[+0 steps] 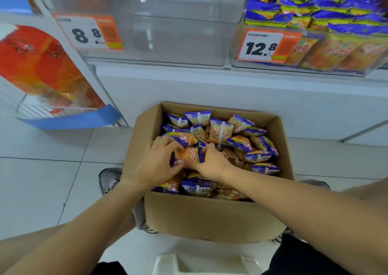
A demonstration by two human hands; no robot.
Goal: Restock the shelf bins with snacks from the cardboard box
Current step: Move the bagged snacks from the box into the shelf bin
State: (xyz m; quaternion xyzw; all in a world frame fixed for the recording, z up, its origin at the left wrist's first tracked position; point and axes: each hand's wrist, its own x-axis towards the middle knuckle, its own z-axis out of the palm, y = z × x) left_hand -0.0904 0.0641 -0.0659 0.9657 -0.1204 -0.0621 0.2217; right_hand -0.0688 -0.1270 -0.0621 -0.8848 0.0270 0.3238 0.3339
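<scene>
While the box [210, 213] on the floor is heaped with snacks, both hands, left [156, 165] and right [212, 161], curl fingers round one packet [189, 155]. Middle bin [168, 33] empty, right bin [315, 64] stocked (most restocking remains).

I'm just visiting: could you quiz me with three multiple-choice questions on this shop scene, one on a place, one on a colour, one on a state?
1. Where does the cardboard box stand?
A on the floor below the shelf
B on the shelf
C on a trolley

2. What colour are the edges of the snack packets?
A green
B purple-blue
C black

3. How is the clear bin beside the 8.8 price tag?
A full
B lidded
C empty

Answers: 1 A, floor tiles surround it. 2 B, purple-blue borders show. 3 C, nothing shows through its walls.
</scene>
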